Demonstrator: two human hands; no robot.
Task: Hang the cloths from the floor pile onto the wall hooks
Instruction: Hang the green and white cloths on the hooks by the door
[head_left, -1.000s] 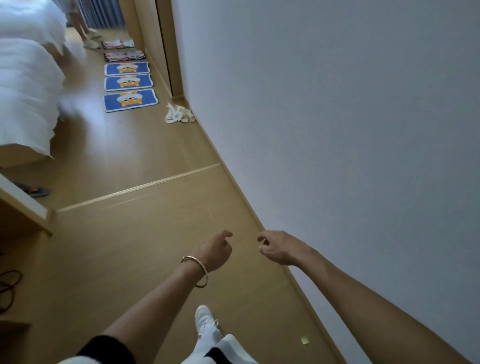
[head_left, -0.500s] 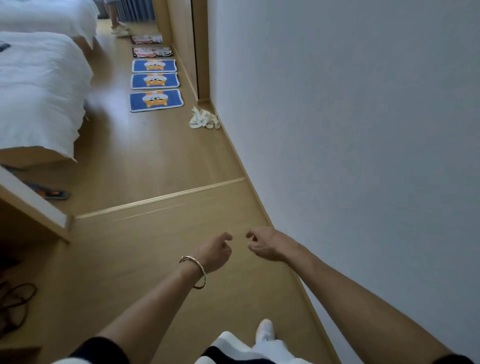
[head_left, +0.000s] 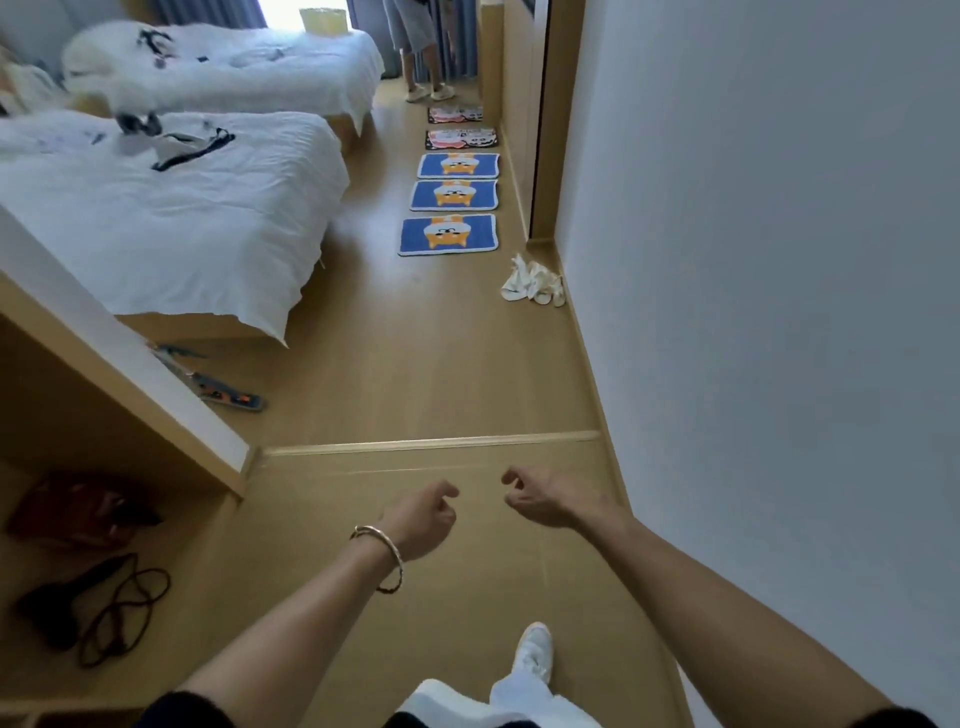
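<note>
Down the hall, against the skirting by the wooden door frame, lies the small crumpled pile of white and cream cloths, well ahead of you on the tan wood floor. No cloth hangs anywhere in view, and no hooks show on the plain pale wall (they may sit out of frame). Your left hand and right hand are held out, fingers loosely curled, holding nothing. Judgement: barely begun, every cloth left to hang. Pile looks limp and twisted together; count unclear.
</note>
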